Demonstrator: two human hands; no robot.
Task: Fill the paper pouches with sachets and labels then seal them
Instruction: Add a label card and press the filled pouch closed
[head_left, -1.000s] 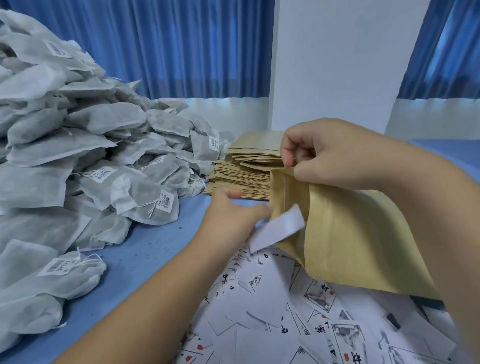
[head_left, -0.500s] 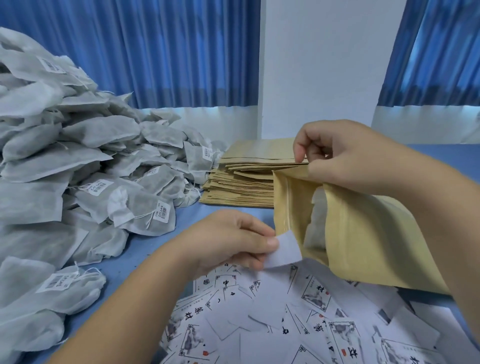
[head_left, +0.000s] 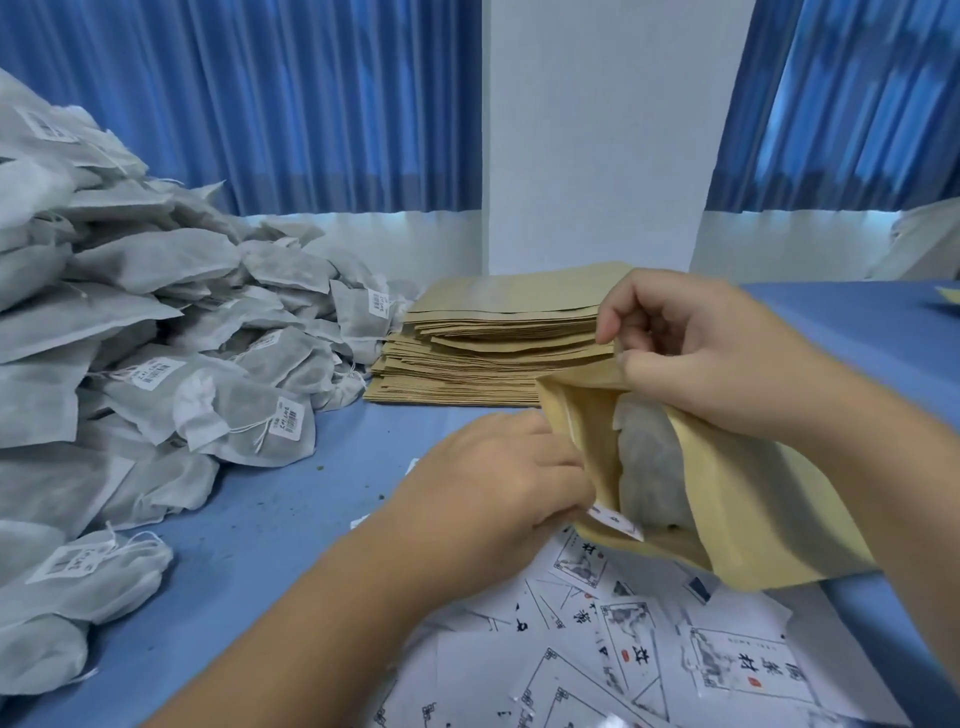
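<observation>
My right hand (head_left: 696, 353) pinches the top edge of a tan paper pouch (head_left: 753, 509) and holds its mouth open toward the left. A grey sachet (head_left: 649, 467) lies inside the pouch. My left hand (head_left: 493, 488) is at the pouch mouth and pinches a small white label (head_left: 615, 519), whose end is partly inside the opening. Several printed labels (head_left: 649, 649) lie scattered on the blue table below the pouch.
A large heap of grey sachets (head_left: 156, 322) with tags fills the left side. A stack of flat tan pouches (head_left: 498, 353) sits at the back centre, against a white pillar and blue curtains. The blue table (head_left: 270, 519) shows between the heap and the labels.
My left hand moved right with the white label, from outside the pouch to its mouth, and the label is now partly inside. The pouch mouth is held wider, showing the sachet.
</observation>
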